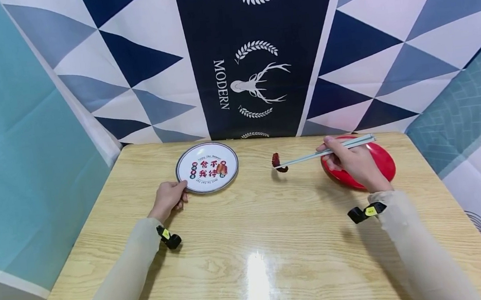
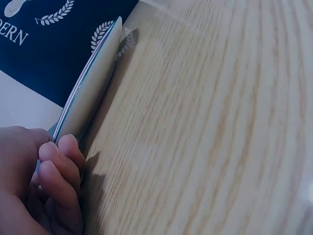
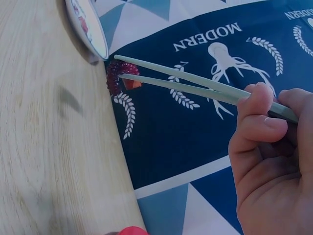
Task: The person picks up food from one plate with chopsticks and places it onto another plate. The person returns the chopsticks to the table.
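My left hand (image 1: 169, 196) pinches the near left rim of a white plate (image 1: 199, 160) with a dark edge and printed red characters. In the left wrist view the thumb is over the rim, the curled fingers (image 2: 61, 171) below it. My right hand (image 1: 351, 160) holds pale green chopsticks (image 1: 311, 156) above a red plate (image 1: 384, 161), partly covering that plate. Between the chopstick tips hangs a dark red, bumpy, curled piece like an octopus tentacle (image 1: 277, 162), over the table between the two plates. Its shadow falls on the wood just below.
The light wood table (image 1: 216, 255) ends at the back against a patterned blue, white and black cloth (image 1: 256, 94). A teal panel (image 1: 14, 134) stands along the left side. Black cameras are strapped to both wrists.
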`<state>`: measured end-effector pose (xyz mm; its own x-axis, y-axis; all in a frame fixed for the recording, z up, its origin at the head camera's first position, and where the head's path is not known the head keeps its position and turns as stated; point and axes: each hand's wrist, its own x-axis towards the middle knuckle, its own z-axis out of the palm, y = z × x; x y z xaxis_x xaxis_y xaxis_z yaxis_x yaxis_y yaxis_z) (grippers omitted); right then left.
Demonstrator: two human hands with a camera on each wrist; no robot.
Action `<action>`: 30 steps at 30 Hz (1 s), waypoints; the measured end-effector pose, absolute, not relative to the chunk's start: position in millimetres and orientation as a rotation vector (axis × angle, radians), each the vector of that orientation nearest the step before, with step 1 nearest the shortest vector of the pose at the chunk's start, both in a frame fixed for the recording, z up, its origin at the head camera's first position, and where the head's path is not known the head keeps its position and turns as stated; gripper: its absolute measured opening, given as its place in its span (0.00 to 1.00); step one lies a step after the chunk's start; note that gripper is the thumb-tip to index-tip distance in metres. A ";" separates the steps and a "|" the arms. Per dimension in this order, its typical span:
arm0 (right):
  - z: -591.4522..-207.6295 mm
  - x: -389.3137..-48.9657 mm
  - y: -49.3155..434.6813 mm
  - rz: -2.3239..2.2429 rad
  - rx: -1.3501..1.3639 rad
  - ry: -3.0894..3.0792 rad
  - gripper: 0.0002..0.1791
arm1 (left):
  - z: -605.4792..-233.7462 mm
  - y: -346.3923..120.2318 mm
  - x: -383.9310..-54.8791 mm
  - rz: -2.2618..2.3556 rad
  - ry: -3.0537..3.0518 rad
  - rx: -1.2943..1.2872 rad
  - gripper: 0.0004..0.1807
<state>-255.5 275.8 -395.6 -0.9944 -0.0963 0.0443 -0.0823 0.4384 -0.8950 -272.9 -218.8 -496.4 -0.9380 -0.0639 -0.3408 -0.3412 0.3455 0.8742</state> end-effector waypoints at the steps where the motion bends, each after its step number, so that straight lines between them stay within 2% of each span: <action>1: -395.5 -255.6 275.1 -1.658 -0.166 2.646 0.34 | -496.4 -219.0 -273.1 1.639 2.349 -0.367 0.22; 20: -394.0 -257.5 262.3 -1.721 -0.371 2.626 0.30 | -495.8 -220.4 -273.9 1.644 2.271 -0.379 0.24; 30: -390.2 -259.8 252.9 -1.700 -0.339 2.601 0.29 | -498.3 -222.5 -275.5 1.643 2.248 -0.379 0.24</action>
<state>-259.8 252.9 -390.2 -0.9763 -0.1892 0.1051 -0.1721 0.3846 -0.9069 -275.5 -222.5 -498.3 -0.9104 -0.0198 -0.4133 -0.3998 0.2994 0.8663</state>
